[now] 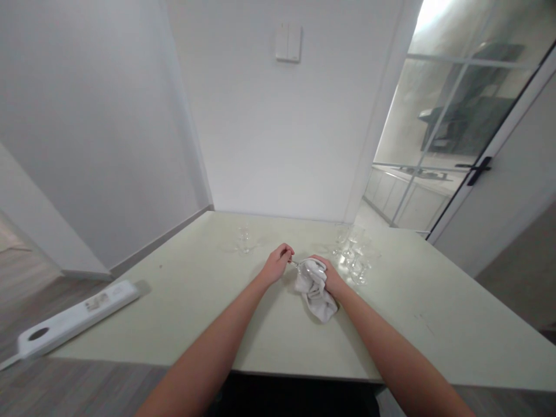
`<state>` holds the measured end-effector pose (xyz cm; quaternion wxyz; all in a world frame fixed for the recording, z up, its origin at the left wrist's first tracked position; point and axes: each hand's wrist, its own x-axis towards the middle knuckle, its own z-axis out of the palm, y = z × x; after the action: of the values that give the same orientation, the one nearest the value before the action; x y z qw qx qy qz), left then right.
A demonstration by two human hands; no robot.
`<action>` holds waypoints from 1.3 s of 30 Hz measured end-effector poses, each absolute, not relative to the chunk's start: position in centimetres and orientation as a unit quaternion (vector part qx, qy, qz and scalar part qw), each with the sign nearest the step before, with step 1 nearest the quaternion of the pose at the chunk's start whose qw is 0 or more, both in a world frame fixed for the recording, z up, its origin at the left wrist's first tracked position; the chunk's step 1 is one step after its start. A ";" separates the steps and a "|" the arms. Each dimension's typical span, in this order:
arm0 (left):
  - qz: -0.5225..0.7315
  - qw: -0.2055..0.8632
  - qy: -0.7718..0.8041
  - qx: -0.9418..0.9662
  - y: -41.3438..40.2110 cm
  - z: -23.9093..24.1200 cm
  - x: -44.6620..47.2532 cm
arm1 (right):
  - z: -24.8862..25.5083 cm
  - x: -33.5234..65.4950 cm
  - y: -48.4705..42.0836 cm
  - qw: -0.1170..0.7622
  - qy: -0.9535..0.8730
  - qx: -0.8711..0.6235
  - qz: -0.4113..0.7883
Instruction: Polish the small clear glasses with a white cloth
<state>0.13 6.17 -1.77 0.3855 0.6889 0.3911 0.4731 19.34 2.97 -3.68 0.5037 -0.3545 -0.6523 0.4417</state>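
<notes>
In front of me, above the table, my left hand [278, 263] pinches the thin stem end of a clear wine glass [296, 264]. My right hand [328, 273] is wrapped round a light grey cloth [316, 298], pressing it against the bowl of that glass. The cloth hangs in loose folds toward the table and covers much of the bowl. Some of my right fingers are hidden behind the cloth.
Several clear stemmed glasses [354, 255] stand close together right of my hands. Another clear glass [244, 239] stands at the back left. A long white power strip [82, 315] lies across the left edge of the pale table [195, 324]. A wall [278, 133] borders the back.
</notes>
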 end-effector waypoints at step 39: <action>0.493 0.353 0.363 0.708 5.9 -1.6 0.3 | -2.8 19.8 2.7 0.485 -0.687 -0.346 0.415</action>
<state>0.30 5.90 -1.57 0.3527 0.7077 0.3629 0.4931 19.81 2.72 -2.82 0.4853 -0.3462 -0.6875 0.4147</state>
